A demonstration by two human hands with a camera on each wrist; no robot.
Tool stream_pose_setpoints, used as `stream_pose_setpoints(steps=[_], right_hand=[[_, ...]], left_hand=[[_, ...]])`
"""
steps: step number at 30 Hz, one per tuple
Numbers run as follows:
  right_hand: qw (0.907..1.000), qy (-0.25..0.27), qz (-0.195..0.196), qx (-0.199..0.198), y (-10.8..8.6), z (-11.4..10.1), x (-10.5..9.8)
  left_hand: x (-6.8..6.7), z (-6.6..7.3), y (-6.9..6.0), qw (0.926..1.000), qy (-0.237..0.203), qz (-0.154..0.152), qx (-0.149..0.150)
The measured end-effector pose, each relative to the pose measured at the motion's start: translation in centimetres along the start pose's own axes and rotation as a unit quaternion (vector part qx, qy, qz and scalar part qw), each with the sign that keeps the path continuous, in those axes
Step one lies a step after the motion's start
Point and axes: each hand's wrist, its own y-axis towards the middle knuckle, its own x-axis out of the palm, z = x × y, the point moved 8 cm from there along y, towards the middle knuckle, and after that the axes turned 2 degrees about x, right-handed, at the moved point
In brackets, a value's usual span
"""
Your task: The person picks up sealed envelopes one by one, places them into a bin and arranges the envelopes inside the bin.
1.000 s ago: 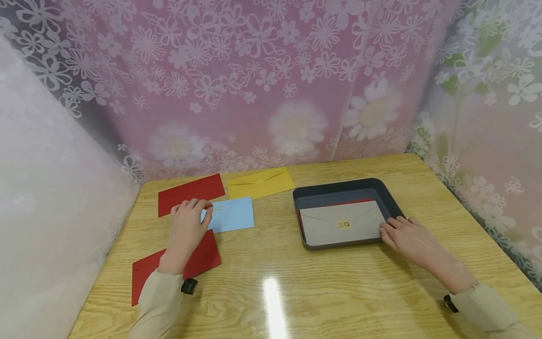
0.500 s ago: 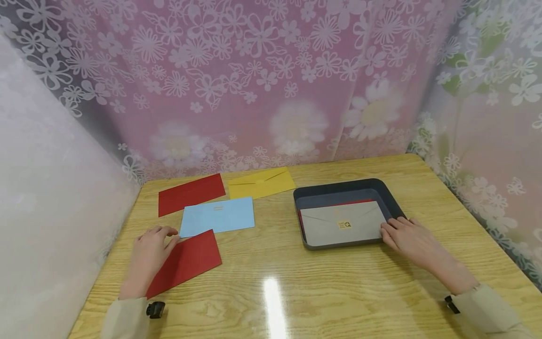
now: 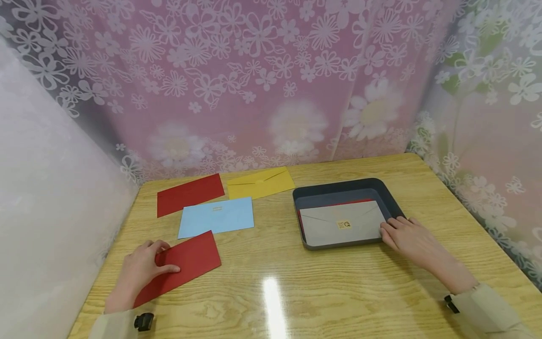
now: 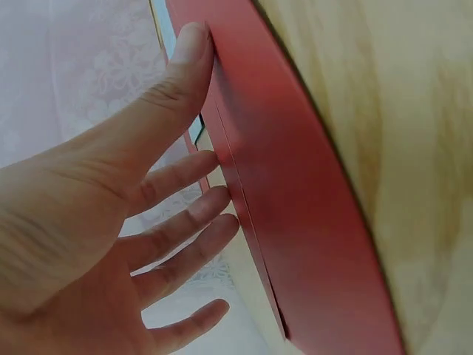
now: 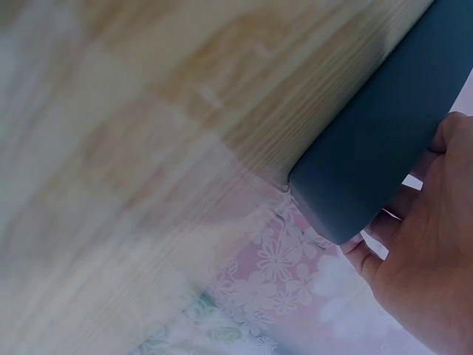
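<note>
My left hand point(image 3: 139, 268) lies over the left end of the nearer red envelope point(image 3: 192, 258), thumb and fingers spread. The left wrist view shows the thumb point(image 4: 194, 55) and fingertips touching that envelope, the fingers fairly straight. With my right hand point(image 3: 408, 240) I grip the front right corner of the dark grey tray point(image 3: 377, 186), fingers over its rim. A grey envelope point(image 3: 322, 230) with a small gold sticker lies in the tray. Beneath it shows the edge of something red. In the right wrist view the fingers are partly hidden behind the tray's side point(image 5: 377, 140).
Just behind the nearer red envelope lies a light blue envelope point(image 3: 224, 219). Farther back are another red envelope point(image 3: 190, 194) and a yellow envelope point(image 3: 260, 184). All rest on the wooden table point(image 3: 330, 292). Floral curtains point(image 3: 254, 94) enclose its back and sides.
My left hand has moved left and toward me, from over the light blue envelope to the nearer red one, and its fingers have spread. My right hand keeps its place on the tray.
</note>
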Motion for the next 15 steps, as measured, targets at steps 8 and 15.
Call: stream_pose_setpoints(steps=[8,15], right_hand=[[0.9999,-0.001,-0.01,0.0,0.0,-0.1,0.0],[0.9997,-0.014,0.001,-0.019,0.0,-0.2,-0.1]], left_hand=[[0.7,0.2,0.2,0.999,-0.029,-0.033,-0.008],[1.0,1.0,0.6,0.9972,-0.072,-0.017,0.011]])
